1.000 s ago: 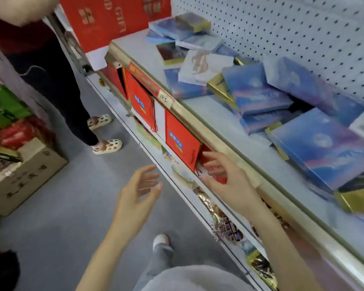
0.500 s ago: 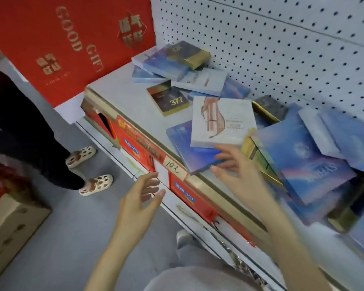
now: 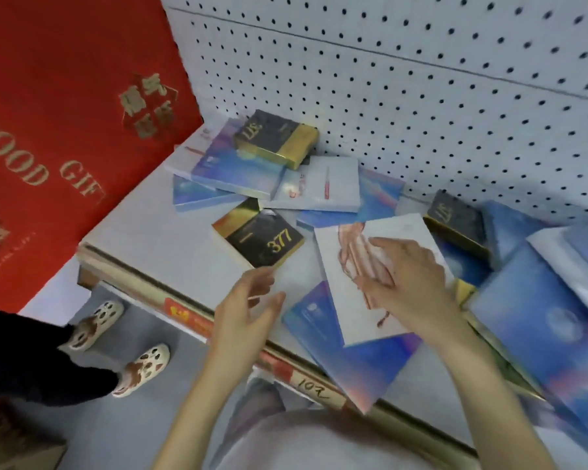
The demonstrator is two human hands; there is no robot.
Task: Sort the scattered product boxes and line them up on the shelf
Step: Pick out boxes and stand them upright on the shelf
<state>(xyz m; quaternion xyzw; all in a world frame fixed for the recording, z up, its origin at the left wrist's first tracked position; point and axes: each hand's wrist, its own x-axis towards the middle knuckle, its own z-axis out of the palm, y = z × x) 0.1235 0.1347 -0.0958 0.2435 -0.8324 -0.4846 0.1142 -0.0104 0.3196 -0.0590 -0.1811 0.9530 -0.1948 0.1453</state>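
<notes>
Here both hands spread: right hand (image 3: 408, 276) seemingly flat on white box (image 3: 364, 313), left hand (image 3: 245, 313) hovering.

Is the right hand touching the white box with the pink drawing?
Touching. The head view shows the right hand lying flat on the white box, no gap visible.

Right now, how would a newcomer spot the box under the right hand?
Start at the shelf below the pegboard. Near its front edge, the white box lies atop a blue box; alone there, it shows pinkish-red artwork.
</notes>
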